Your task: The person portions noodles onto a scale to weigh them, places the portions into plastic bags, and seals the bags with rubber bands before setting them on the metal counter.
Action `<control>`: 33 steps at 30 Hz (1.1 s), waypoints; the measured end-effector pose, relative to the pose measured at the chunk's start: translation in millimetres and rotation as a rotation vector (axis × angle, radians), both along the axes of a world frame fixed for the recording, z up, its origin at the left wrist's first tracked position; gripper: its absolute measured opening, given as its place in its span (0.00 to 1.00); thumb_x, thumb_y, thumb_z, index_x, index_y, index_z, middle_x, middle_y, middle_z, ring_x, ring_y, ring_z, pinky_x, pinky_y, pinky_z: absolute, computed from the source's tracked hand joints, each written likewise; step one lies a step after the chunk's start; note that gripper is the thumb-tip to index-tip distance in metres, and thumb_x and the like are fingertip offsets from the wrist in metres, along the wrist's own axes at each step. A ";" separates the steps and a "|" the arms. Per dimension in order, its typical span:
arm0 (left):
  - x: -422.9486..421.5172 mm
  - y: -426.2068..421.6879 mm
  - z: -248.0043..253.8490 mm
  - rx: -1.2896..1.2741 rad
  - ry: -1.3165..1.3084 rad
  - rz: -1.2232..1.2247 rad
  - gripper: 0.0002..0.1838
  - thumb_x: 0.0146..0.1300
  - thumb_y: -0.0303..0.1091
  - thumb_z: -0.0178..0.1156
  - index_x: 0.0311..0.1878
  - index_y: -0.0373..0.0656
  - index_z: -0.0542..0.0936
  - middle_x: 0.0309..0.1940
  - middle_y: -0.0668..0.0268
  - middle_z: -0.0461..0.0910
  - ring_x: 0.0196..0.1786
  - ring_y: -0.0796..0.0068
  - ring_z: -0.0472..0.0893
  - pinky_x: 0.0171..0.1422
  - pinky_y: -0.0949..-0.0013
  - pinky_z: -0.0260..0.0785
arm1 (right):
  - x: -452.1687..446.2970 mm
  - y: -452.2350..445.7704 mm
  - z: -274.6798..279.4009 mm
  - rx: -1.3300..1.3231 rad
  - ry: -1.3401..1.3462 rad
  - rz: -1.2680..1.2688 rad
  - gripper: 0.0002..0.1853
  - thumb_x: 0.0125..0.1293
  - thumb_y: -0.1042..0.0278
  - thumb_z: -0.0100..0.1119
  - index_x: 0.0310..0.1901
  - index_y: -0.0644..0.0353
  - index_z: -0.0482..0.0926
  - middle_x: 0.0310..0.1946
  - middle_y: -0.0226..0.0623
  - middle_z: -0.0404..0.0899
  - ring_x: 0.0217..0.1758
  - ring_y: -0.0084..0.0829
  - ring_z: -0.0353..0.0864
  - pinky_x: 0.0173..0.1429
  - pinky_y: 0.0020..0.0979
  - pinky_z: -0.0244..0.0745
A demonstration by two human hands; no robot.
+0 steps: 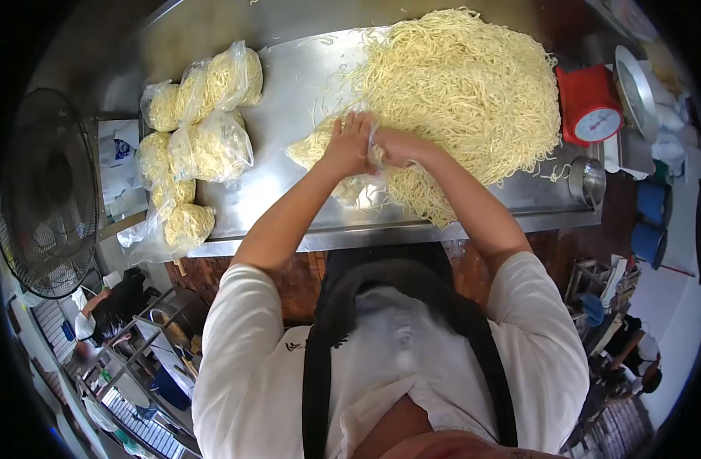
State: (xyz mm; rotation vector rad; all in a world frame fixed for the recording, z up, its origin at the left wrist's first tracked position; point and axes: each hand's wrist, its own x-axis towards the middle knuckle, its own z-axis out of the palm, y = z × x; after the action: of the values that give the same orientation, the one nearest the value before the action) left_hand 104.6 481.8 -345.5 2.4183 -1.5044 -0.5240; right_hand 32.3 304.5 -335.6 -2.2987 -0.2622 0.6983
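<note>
Noodle bag (310, 147) partly under left hand (351, 144); right hand (396, 146) fingertips hidden

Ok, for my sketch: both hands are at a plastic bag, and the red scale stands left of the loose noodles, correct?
Not quite: the head view shows the red scale right of the loose noodles. What you say of the plastic bag holds.
</note>
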 end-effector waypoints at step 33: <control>45.7 163.2 124.7 -0.438 -0.020 0.269 0.23 0.43 0.20 0.65 0.48 0.42 0.83 0.47 0.60 0.81 0.57 0.55 0.76 0.66 0.54 0.62 | 153.6 -211.2 9.6 -0.583 -0.070 -0.620 0.20 0.59 0.59 0.64 0.44 0.69 0.85 0.50 0.54 0.84 0.52 0.50 0.84 0.55 0.43 0.79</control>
State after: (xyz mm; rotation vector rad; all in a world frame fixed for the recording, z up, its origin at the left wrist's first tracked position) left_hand 150.3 645.0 -220.8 2.2254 -1.1278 -0.0982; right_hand 185.9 93.4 -326.0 -2.7294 0.6882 0.3957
